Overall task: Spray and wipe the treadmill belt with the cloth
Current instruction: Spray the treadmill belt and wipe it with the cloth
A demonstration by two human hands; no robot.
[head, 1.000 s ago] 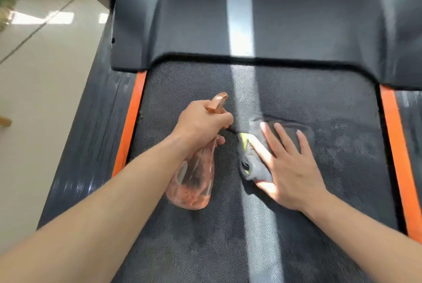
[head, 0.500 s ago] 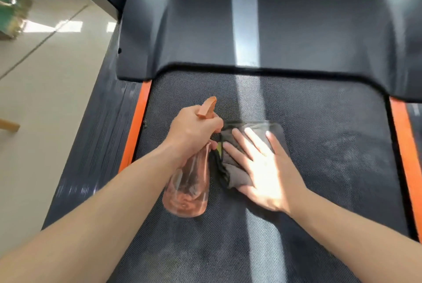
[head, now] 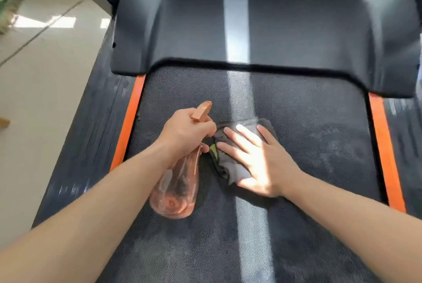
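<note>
Left hand point(head: 185, 132) grips the neck of a translucent orange spray bottle point(head: 175, 191). Its contents are unclear. Its base lies nearest the person and its nozzle points away up the belt point(head: 308, 145). Just right of it, the right hand point(head: 262, 164) presses flat, fingers straight, on the grey cloth point(head: 229, 168).

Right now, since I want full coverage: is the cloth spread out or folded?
Folded: the cloth shows layered edges and creases under the flat right hand on the belt.
</note>
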